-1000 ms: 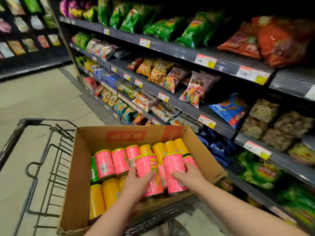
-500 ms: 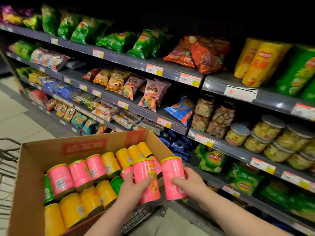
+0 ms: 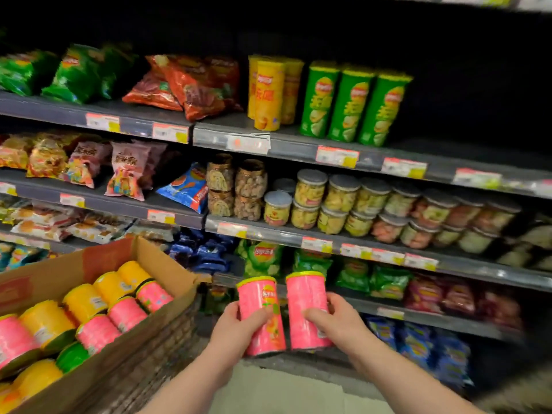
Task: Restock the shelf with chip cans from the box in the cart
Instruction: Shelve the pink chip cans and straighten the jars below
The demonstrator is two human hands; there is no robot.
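Dark grey store shelves (image 3: 292, 146), price tags (image 3: 337, 156) along the front edges (top tier in shadow), pale floor (image 3: 283, 389) below.

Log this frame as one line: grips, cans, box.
left grip: holds pink can | right grip: holds second pink can | cans: roughly upright, side by side, clear of box | status: neither can on shelf yet

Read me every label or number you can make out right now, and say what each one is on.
"Lay's": logo on the pink can in the left hand.
"Lay's": logo on the green chip bag just above that can.
Second pink can, in the right hand: no legible text.
Price tags: too blurred to read.
Chinese print on the yellow cans and green cans: too blurred to read.
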